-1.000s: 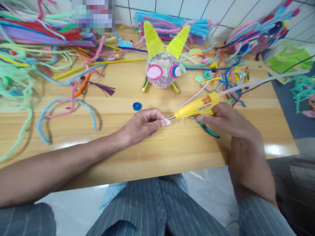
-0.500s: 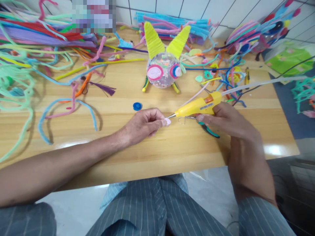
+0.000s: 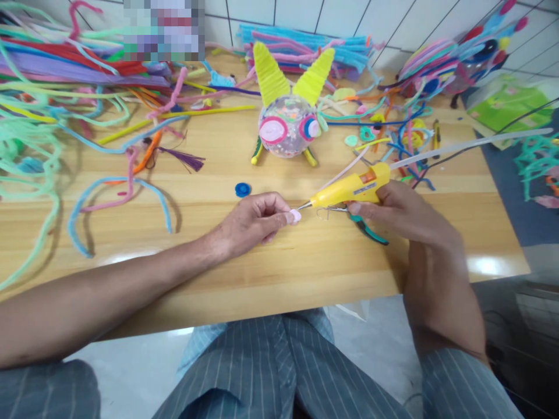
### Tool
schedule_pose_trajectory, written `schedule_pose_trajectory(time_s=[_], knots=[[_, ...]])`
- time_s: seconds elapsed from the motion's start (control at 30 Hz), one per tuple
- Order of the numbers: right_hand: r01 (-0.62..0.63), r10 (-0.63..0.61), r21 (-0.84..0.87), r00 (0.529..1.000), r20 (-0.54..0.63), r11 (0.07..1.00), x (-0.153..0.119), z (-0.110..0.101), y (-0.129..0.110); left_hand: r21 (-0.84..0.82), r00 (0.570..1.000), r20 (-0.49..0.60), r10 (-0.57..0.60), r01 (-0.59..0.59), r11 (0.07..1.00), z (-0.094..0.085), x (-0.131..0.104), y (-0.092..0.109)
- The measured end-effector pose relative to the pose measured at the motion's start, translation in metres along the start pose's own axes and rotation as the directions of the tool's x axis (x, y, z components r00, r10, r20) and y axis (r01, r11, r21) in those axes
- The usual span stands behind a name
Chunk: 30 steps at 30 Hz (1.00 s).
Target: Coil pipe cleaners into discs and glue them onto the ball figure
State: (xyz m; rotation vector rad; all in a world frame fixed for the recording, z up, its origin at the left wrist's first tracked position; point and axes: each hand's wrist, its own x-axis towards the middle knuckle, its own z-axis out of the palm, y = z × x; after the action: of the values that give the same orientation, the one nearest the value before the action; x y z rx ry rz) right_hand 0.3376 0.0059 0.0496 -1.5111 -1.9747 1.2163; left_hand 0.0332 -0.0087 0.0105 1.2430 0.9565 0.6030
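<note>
My left hand (image 3: 262, 220) pinches a small pale pink disc (image 3: 296, 216) between thumb and fingers, just above the table. In my right hand (image 3: 402, 209) is a yellow hot glue gun (image 3: 349, 187), its metal tip against or very near the disc. A clear glue stick (image 3: 463, 149) juts from the gun's back. Under the gun lie pliers with teal and black handles (image 3: 369, 230), partly hidden. A coiled blue disc (image 3: 243, 190) rests beyond my left hand. Farther back stands a clear round figure (image 3: 289, 142) with yellow ears, pink-rimmed eyes and short legs.
Loose pipe cleaners (image 3: 30, 134) in many colours crowd the left side. A blue and pink bundle (image 3: 305, 49) lies along the tiled wall. More scraps (image 3: 413, 137) and a black cord (image 3: 493, 135) are at right. A purple tassel (image 3: 187, 159) lies left of centre.
Both hands, the pink disc and the glue gun hold nearly the same place. The whole view has shifted very slightly.
</note>
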Motion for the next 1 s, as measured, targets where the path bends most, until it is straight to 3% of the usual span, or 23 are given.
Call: schedule_pose_trajectory(time_s=[0.1,0.3,0.47,0.57,0.67,0.73,0.8,0.83,0.9,0.93,1.0], knots=[[0.01,-0.011,0.02,0.998,0.067,1.0,0.001,0.002,-0.003,-0.02,1.0,-0.007,0.007,-0.008,1.0,0.0,0.001,-0.003],[0.01,-0.011,0.005,0.996,0.09,1.0,0.002,0.002,-0.009,-0.037,1.0,-0.004,0.019,-0.019,0.999,0.0,0.001,-0.005],[-0.057,0.057,-0.005,0.995,0.087,0.998,0.0,-0.004,-0.013,-0.076,0.997,-0.069,0.023,-0.029,0.997,0.001,0.001,-0.007],[-0.084,0.084,0.037,0.996,-0.001,0.996,-0.009,-0.019,-0.013,-0.095,0.997,-0.069,0.019,-0.026,0.995,0.001,0.0,-0.008],[-0.055,0.083,0.12,0.968,-0.239,0.991,-0.024,-0.046,-0.003,-0.082,0.998,-0.055,0.021,-0.025,0.996,0.0,-0.001,-0.007],[-0.071,0.124,0.134,0.886,-0.447,0.988,-0.036,-0.07,0.014,-0.067,0.998,-0.054,0.026,-0.029,0.997,0.0,-0.002,-0.006],[-0.197,0.194,0.069,0.736,-0.649,0.978,-0.048,-0.093,0.037,-0.046,0.998,-0.057,0.031,-0.034,0.998,0.0,-0.001,-0.005],[-0.307,0.223,0.024,0.632,-0.742,0.951,-0.054,-0.103,0.051,-0.034,0.997,-0.061,0.035,-0.038,0.999,0.001,-0.002,-0.005],[-0.442,0.247,0.003,0.496,-0.832,0.897,-0.063,-0.119,0.078,-0.014,0.997,-0.073,0.04,-0.041,0.999,0.002,-0.002,-0.006],[-0.492,0.254,0.0,0.45,-0.856,0.871,-0.065,-0.123,0.091,-0.009,0.996,-0.082,0.041,-0.042,0.999,0.002,-0.003,-0.007],[-0.572,0.238,-0.041,0.405,-0.883,0.819,-0.068,-0.128,0.114,-0.006,0.994,-0.105,0.035,-0.036,0.999,0.003,-0.004,-0.009]])
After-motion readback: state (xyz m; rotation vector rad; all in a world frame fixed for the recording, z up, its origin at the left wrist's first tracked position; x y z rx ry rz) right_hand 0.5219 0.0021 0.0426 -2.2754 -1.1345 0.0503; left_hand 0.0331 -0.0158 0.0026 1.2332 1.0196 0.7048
